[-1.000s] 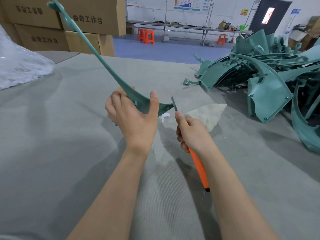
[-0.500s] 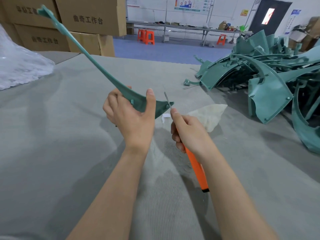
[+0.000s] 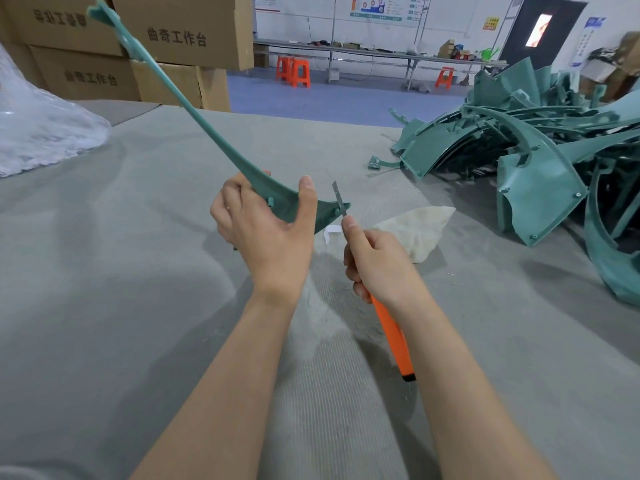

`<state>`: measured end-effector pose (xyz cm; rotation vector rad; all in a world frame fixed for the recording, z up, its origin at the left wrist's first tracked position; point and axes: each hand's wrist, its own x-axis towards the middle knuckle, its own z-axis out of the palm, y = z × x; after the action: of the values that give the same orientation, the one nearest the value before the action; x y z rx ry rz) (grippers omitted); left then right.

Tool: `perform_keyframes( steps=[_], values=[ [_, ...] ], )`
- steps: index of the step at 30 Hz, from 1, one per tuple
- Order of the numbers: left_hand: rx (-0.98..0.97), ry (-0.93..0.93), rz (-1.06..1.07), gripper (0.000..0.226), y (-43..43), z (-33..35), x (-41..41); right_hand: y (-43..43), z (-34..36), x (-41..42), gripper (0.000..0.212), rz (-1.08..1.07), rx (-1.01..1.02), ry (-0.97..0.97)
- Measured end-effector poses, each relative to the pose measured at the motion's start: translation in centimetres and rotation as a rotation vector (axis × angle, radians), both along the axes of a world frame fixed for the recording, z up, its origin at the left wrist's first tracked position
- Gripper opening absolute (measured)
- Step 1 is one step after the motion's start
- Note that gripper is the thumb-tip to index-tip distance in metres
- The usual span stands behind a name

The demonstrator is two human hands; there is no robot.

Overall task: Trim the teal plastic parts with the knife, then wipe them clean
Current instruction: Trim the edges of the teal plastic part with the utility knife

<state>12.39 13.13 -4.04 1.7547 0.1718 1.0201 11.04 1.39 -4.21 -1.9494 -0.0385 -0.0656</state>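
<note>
My left hand point(image 3: 268, 233) grips the wide end of a long, thin teal plastic part point(image 3: 194, 116), which slants up and away to the upper left. My right hand point(image 3: 379, 268) holds an orange-handled knife point(image 3: 391, 334); its metal blade points up and lies against the right tip of the held part. A pale wiping cloth point(image 3: 419, 230) lies on the table just right of my hands. Several more teal parts point(image 3: 540, 157) are heaped at the right.
The grey felt-covered table point(image 3: 121, 271) fills the view. A small white scrap point(image 3: 330, 232) lies under the part's tip. A clear plastic bag heap point(image 3: 38, 133) sits at far left, cardboard boxes point(image 3: 173, 39) behind it. Orange stools and a bench stand across the blue floor.
The knife blade has moved left and up from beside the part's tip until it lies against it. The long part has swung slightly, its far end shifting a little.
</note>
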Motion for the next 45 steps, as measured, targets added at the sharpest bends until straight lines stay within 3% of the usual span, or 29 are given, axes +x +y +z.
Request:
perform_keyframes(
  steps=[7, 19, 28, 34, 45],
  values=[
    [-0.005, -0.014, 0.000, 0.033, -0.1, -0.1, 0.0, 0.0, -0.2, 0.2, 0.050, -0.016, -0.004, 0.002],
    [-0.063, 0.022, 0.018, 0.046, 0.5, 0.1, 0.1, -0.8, -1.3, 1.2, 0.049, -0.096, -0.091, 0.089],
    [-0.107, 0.015, 0.006, 0.042, 0.4, 0.3, 0.1, -1.6, -0.4, 0.6, 0.053, -0.147, 0.112, 0.051],
    [-0.140, 0.009, -0.007, 0.023, 0.2, 0.6, -0.1, -1.1, 0.4, 0.1, 0.051, -0.090, 0.141, 0.007],
    [-0.148, 0.016, -0.027, 0.023, 0.2, 0.7, -0.3, 0.2, -0.5, 0.5, 0.053, -0.047, -0.046, -0.089]
  ],
)
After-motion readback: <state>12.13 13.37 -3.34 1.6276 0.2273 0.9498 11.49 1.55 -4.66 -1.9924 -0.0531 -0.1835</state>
